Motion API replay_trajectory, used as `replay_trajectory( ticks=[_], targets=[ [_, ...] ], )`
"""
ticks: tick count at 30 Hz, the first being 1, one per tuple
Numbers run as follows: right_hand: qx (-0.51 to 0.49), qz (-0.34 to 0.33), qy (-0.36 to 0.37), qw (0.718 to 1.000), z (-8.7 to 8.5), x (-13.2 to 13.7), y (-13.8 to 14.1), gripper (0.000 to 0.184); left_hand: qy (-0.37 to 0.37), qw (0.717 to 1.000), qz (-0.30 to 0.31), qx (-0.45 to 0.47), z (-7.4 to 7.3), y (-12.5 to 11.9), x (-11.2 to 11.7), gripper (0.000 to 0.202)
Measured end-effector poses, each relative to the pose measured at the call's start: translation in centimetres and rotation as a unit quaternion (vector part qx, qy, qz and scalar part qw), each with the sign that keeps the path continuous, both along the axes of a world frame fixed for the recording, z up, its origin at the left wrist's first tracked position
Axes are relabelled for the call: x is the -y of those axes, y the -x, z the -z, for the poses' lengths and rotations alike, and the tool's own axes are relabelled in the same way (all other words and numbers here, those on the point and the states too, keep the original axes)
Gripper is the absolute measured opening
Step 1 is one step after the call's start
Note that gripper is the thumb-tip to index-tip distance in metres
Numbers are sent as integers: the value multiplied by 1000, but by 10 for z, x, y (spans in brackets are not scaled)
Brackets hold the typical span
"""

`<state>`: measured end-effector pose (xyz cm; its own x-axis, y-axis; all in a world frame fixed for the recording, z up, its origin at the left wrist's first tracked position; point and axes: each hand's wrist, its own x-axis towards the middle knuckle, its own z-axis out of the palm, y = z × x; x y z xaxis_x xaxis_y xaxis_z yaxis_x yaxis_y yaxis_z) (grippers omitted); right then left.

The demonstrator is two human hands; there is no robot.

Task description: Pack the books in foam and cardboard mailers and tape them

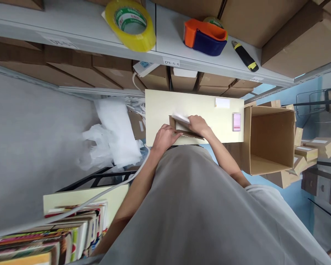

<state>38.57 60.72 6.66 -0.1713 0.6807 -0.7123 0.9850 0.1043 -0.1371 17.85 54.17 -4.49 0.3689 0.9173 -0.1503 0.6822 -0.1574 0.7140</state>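
A small open cardboard box [192,135] lies on the pale cream tabletop [157,106] in front of my body. My left hand [164,140] is at its left corner, fingers closed on the near edge. My right hand [199,125] holds a white flat object [181,118] over the box opening, tilted and smeared by motion; its kind does not show. Further right on the table lie a small white box [222,102] and a phone [236,122] with a pink screen.
A large open carton [271,140] stands right of the table. The shelf above holds yellow tape [136,38], an orange and blue tape dispenser [205,38] and a utility knife [245,56]. White plastic wrap [117,129] hangs at left, above books [68,232] and a cable [99,193].
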Motion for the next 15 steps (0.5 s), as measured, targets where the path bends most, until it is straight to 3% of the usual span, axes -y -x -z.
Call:
replay_trajectory(
  ticks=[5, 8, 11, 15],
  targets=[
    [21, -2, 23, 1000, 17, 10, 4, 45, 10, 1000, -5, 25, 0, 0, 1, 36],
    [23, -12, 28, 999, 16, 14, 8, 44, 5, 1000, -4, 24, 1, -1, 2, 35],
    [23, -7, 23, 999, 2, 17, 9, 45, 7, 1000, 2, 15, 0, -1, 2, 35],
    [-9, 16, -21, 1000, -36, 24, -6, 37, 25, 998, -37, 44, -11, 0, 5, 36]
  ],
)
